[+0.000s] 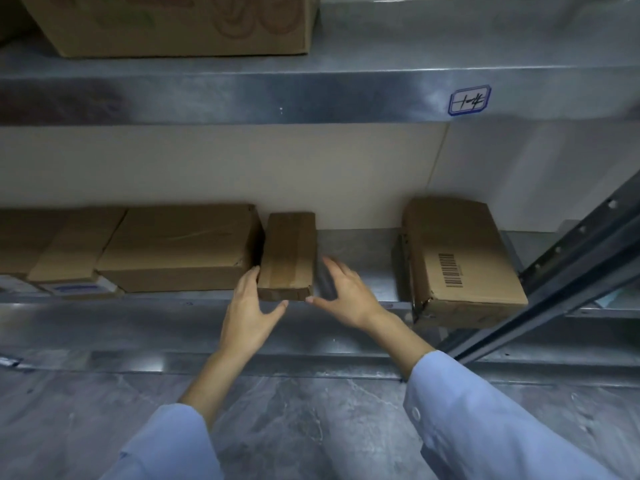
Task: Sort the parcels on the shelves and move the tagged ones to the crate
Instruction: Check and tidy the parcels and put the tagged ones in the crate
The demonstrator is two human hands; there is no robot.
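Both grips stand apart, fingers spread: the left hand (246,306) touches the left side of the narrow parcel (289,252) on the shelf (358,247), the right hand (347,295), blurred, sits just beside its right front corner, with a larger parcel (180,244) immediately left and a barcoded parcel (460,258) well right.

A narrow brown cardboard parcel (287,254), taped lengthwise, is lying flat on the grey metal shelf (356,247), just beside a wide flat brown cardboard box (180,244). A dented brown barcoded cardboard parcel (464,258) is sitting well apart, to the right.
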